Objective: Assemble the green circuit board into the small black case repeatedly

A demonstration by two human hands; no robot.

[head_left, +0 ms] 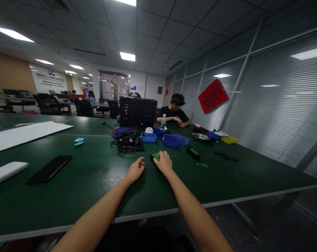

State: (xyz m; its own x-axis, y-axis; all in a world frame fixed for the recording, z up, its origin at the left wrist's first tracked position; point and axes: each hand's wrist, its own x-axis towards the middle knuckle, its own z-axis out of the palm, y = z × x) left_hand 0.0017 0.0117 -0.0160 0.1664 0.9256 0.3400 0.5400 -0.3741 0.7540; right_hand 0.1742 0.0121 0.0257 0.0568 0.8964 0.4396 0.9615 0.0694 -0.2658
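My right hand (164,162) is on a small black case with a green circuit board (154,154) in its top, thumb and fingers closed around it. The fingers cover part of the board. Just to the left, my left hand (136,170) rests at the table surface with its fingers loosely bent and apart, and nothing visible in it. It does not touch the case. A second black case with a green board (193,153) lies further right, with small clear pieces (204,165) in front of it.
Blue trays (148,137), a black adapter with cables (126,142) and a monitor (138,111) stand beyond my hands. A metal dish (201,137) is at the right. A black slab (50,169) lies left on the green table (90,196). Another person (174,112) sits across.
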